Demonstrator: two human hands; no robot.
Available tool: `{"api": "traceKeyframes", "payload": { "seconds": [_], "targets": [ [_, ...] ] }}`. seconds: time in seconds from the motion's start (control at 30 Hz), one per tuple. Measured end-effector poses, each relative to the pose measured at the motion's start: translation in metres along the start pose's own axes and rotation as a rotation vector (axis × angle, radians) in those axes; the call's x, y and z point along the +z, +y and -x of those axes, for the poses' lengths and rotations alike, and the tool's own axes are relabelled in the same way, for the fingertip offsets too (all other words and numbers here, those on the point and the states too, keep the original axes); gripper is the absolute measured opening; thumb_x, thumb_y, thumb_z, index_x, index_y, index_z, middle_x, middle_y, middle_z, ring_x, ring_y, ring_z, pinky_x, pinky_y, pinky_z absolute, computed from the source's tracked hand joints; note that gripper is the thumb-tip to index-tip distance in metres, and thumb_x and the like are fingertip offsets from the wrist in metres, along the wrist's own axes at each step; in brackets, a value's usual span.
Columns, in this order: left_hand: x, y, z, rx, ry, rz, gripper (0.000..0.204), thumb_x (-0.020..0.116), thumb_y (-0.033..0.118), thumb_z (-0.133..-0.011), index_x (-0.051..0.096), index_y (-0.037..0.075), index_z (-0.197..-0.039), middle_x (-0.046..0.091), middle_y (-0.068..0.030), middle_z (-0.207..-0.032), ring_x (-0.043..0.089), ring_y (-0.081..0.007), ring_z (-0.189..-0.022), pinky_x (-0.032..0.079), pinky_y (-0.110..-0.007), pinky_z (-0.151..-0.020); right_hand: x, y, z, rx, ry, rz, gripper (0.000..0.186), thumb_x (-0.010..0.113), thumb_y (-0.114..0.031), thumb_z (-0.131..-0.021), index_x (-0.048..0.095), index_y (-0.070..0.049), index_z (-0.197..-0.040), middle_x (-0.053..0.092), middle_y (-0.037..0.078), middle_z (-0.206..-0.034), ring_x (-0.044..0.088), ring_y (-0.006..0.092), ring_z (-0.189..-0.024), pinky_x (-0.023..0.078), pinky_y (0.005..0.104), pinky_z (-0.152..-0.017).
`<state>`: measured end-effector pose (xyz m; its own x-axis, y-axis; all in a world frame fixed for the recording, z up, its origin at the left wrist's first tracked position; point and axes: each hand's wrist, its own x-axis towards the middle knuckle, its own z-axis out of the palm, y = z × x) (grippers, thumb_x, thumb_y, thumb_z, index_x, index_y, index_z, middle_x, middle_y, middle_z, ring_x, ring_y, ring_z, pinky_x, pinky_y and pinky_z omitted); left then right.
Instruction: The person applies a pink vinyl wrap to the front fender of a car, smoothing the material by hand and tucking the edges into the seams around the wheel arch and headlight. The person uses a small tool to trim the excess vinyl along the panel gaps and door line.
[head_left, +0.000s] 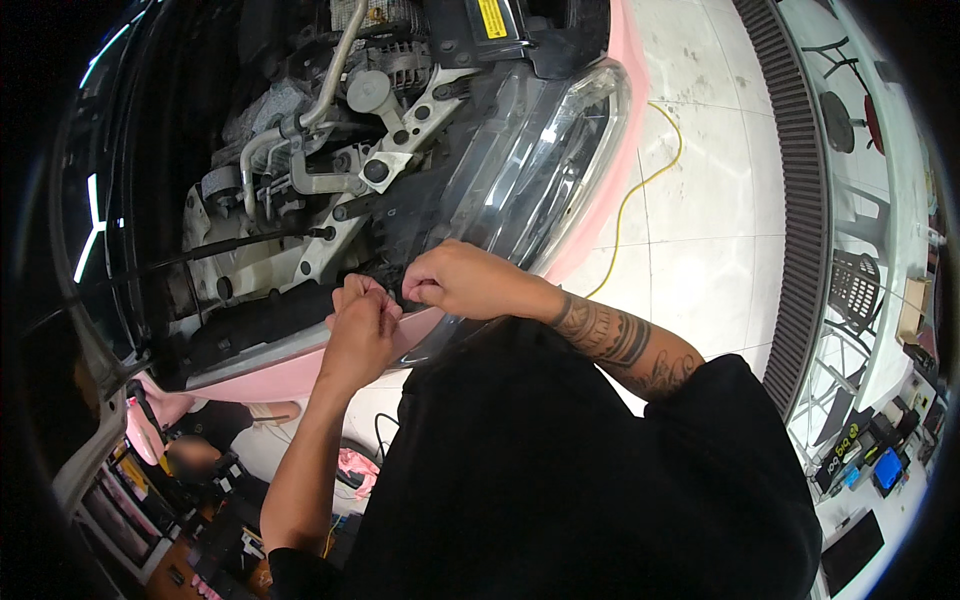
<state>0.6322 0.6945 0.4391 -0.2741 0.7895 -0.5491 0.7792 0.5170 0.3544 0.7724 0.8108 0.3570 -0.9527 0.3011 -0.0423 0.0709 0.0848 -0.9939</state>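
Observation:
My left hand [362, 322] and my right hand [450, 285] meet at the front inner corner of a pink car's open engine bay [280, 170], beside a clear-lensed headlight [515, 170]. The fingers of both hands are curled and pinched close together over a small dark area; whatever they hold is hidden or too small to name. The pink front bumper edge [270, 362] runs under my wrists, and a thin black rod [260, 238] crosses the bay just above my left hand.
Another person [230, 435] is low at the lower left among tools and equipment. A yellow cable [650, 180] lies on the white tiled floor [700, 190] at right, by a dark grate [800, 250], with chairs [850, 290] and a cluttered desk [890, 460] beyond.

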Motion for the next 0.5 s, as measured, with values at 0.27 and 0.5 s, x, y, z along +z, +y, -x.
{"api": "traceKeyframes", "payload": {
  "seconds": [0.27,0.5],
  "targets": [
    [-0.001,-0.005,0.002,0.008,0.004,0.135,0.008,0.063,0.006,-0.084,0.062,-0.001,-0.084,0.05,-0.0128,-0.106,0.047,-0.0284,-0.102,0.039,-0.038,-0.087,0.008,0.003,-0.002,-0.062,-0.03,-0.022,0.012,0.062,-0.009,-0.077,0.069,-0.002,-0.084,0.064,0.016,-0.08,0.064,0.0325,-0.076,0.049,0.0403,-0.071],
    [0.002,-0.012,0.009,0.137,0.158,0.244,0.01,0.067,0.001,-0.078,0.067,-0.004,-0.087,0.051,-0.0127,-0.101,0.051,-0.0278,-0.099,0.042,-0.036,-0.086,0.019,0.006,-0.018,-0.126,-0.101,0.377,0.014,0.061,-0.013,-0.077,0.064,0.001,-0.079,0.062,0.016,-0.08,0.063,0.0356,-0.077,0.05,0.0438,-0.068]
  ]
}}
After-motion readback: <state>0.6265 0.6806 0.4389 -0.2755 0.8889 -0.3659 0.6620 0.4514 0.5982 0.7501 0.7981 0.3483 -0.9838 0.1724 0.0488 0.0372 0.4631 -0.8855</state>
